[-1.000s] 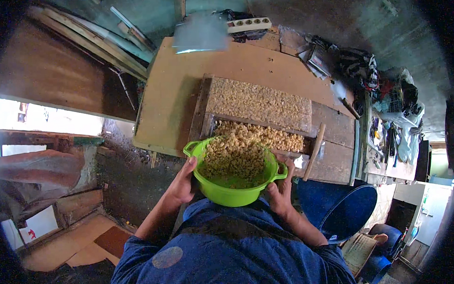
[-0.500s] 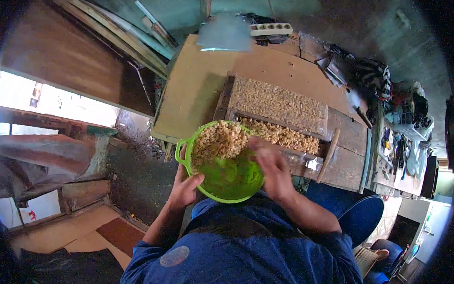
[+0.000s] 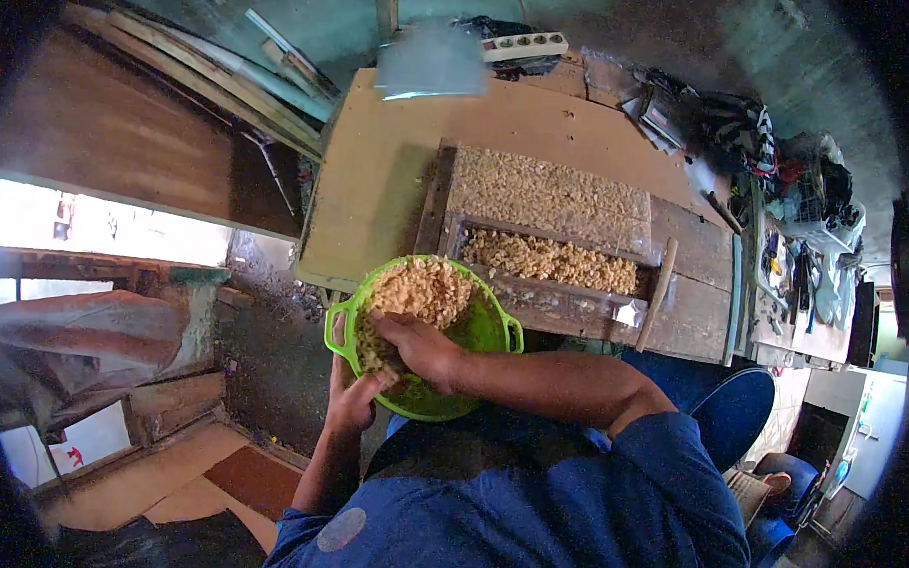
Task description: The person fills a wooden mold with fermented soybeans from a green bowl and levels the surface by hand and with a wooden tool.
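Note:
A bright green two-handled basin (image 3: 487, 329) is in front of my torso, tilted a little, with a heap of pale tan, bean-like pieces (image 3: 430, 290) along its far side. My left hand (image 3: 354, 403) grips the basin's near-left rim, thumb over the edge. Inside, my right hand (image 3: 417, 350) reaches across to the left wall, its fingers curled around some of the pieces; the fingertips are partly hidden. Just beyond the basin, a wooden frame (image 3: 550, 299) on the table holds a strip of the same pieces. Behind that strip lies a flat, film-covered slab (image 3: 547, 196) of them.
A wooden stick (image 3: 659, 295) lies across the frame's right end. Clear plastic sheets (image 3: 432, 64) and a power strip (image 3: 524, 47) are at the table's back. Cluttered bags and a basket (image 3: 823, 216) stand right. A blue barrel (image 3: 730, 420) is below the table's right side.
My right hand has moved left and down, from the basin's right rim into its left side. The basin has shifted slightly left and nearer, held by my left hand.

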A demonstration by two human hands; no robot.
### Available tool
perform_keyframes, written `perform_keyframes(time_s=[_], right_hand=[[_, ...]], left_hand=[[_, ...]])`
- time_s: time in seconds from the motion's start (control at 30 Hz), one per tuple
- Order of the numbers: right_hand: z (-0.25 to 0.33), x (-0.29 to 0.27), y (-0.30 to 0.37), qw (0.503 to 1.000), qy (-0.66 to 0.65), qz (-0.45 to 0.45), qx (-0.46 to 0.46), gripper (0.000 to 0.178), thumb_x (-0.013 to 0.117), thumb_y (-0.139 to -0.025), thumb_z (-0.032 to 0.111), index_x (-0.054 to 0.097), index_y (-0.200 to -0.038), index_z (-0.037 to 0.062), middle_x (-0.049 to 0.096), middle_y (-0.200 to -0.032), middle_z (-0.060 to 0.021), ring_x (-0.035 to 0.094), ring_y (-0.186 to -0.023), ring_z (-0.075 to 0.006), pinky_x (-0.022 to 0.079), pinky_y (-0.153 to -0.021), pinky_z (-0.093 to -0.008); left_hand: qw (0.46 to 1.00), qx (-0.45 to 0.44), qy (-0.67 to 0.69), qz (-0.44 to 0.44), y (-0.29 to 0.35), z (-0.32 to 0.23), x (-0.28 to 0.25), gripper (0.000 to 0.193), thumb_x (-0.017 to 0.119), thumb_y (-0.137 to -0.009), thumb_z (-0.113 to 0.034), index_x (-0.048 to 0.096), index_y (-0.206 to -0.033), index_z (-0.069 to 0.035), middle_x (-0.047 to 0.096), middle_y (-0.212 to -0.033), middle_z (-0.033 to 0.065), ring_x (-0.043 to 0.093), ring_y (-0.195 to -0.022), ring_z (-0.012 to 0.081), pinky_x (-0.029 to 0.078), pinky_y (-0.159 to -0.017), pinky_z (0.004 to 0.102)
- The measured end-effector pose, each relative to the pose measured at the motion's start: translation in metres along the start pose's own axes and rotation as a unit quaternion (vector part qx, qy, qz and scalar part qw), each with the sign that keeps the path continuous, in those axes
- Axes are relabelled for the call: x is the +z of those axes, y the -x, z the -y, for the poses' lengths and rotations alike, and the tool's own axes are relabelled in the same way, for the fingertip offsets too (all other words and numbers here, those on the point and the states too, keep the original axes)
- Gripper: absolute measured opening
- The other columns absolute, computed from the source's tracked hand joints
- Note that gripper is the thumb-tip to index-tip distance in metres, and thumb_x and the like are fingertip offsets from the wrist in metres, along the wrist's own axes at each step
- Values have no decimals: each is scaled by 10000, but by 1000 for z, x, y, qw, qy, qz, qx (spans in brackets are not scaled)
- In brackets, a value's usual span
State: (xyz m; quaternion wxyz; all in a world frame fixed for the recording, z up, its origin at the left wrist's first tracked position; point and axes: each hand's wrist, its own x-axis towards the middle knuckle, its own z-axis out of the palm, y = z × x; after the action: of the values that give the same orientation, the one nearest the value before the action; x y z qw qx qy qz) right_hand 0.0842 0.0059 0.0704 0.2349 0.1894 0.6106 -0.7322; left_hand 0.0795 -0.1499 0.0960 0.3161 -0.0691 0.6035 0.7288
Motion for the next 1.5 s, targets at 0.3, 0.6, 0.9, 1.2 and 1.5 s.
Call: perform_keyframes(time_s=[0.3,0.6,0.9,1.2,1.5], right_hand=[[6,-22,3,903,-411,54,115,434,488,-1015,369,630,-1217,13,718,-1083,-119,704,-920,-261,553,-902,-408],[26,-87,16,881,-473,21,15,351,526,-994,343,614,-1123,29,693,-1068,-125,674,-976,-261,526,-946,-420],[-20,-177,-41,923,-181,-332,-70,430,565,-973,397,583,-1161,11,672,-1138,-141,646,-1030,-322,508,-941,-450],[10,-159,-42,845,416,-266,-204,225,519,-978,166,641,-1092,15,676,-978,-219,658,-911,-408,520,-790,-429],[19,-166,-16,828,433,-261,-242,276,637,-884,234,655,-1107,73,668,-1013,-215,635,-974,-419,504,-882,-495]], left_hand=[[996,23,87,19,-15,16,-39,917,614,-731,-69,209,-1552,-109,513,-1397,173,592,-1194,354,531,-970,489],[994,-21,103,43,-22,25,-55,979,531,-668,-108,182,-1581,-160,415,-1484,118,486,-1304,299,414,-1071,434],[996,-35,85,-15,-23,33,-82,956,499,-682,-33,184,-1578,-130,466,-1443,147,554,-1231,307,477,-1009,427],[895,132,317,284,-40,82,-145,942,530,-734,31,154,-1584,-123,555,-1342,151,626,-1093,251,532,-886,356],[995,-48,91,-19,-30,57,-136,930,556,-739,26,172,-1574,-114,504,-1410,172,597,-1185,305,516,-973,426]])
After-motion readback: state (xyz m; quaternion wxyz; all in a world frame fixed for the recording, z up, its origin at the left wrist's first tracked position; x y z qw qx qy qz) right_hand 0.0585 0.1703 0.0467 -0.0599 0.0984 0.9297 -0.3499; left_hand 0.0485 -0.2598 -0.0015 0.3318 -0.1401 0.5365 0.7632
